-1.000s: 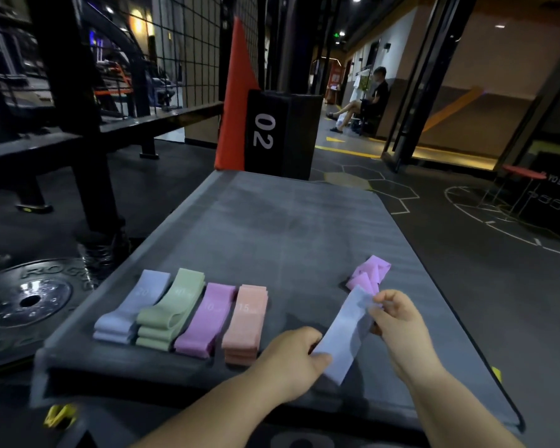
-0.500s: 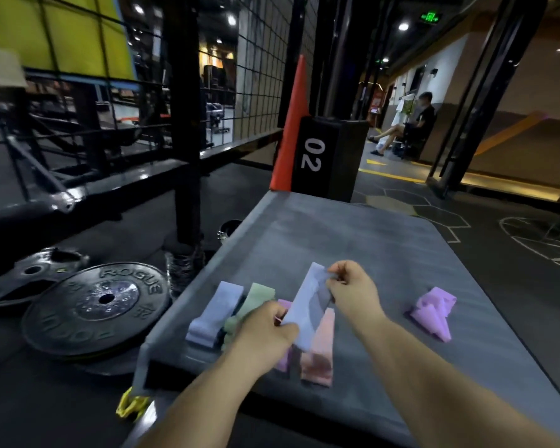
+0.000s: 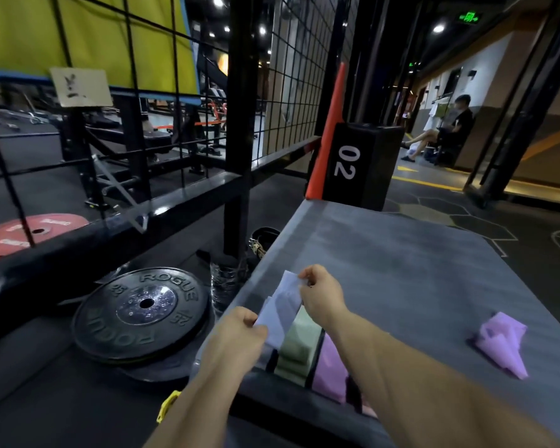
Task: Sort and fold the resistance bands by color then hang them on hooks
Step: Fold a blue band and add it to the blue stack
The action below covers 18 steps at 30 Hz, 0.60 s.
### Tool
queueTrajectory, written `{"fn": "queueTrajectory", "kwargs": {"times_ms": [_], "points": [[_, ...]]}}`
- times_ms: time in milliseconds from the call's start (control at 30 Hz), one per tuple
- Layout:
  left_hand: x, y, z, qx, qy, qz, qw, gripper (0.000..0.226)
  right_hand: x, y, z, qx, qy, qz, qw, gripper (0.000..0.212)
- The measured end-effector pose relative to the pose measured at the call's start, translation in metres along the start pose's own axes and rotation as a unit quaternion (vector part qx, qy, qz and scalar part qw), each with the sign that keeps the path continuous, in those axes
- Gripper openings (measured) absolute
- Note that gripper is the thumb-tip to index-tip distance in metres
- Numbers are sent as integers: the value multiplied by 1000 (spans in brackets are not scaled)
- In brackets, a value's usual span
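A pale blue band is pinched taut between left hand and right hand, above the folded green stack on the surface. Uneven release could misalign the fold.

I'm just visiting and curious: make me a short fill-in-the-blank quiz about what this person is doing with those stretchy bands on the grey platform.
1. Both hands, left hand and right hand, hold one pale ____ band.
2. The loose, unfolded band lying apart on the grey platform is ____ in colour.
3. The number on the black box past the platform is ____.
4. The black weight plate on the floor reads ____.

Missing words: blue; purple; 02; ROGUE
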<state>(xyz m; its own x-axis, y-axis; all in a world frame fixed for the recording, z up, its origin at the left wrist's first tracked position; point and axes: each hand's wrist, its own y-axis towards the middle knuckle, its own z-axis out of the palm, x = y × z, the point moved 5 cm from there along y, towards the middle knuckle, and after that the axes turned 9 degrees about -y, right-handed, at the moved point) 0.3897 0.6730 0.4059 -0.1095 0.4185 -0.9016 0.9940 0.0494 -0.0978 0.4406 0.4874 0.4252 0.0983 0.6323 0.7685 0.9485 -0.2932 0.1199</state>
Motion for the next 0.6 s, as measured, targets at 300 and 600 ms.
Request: {"fn": "queueTrajectory", "kwargs": {"times_ms": [300, 600], "points": [[23, 13, -1, -17, 73, -32, 997, 6, -7, 11, 36, 34, -95, -3, 995, 32], [24, 12, 4, -29, 212, -5, 977, 21, -11, 15, 52, 59, -311, -40, 948, 33]]}}
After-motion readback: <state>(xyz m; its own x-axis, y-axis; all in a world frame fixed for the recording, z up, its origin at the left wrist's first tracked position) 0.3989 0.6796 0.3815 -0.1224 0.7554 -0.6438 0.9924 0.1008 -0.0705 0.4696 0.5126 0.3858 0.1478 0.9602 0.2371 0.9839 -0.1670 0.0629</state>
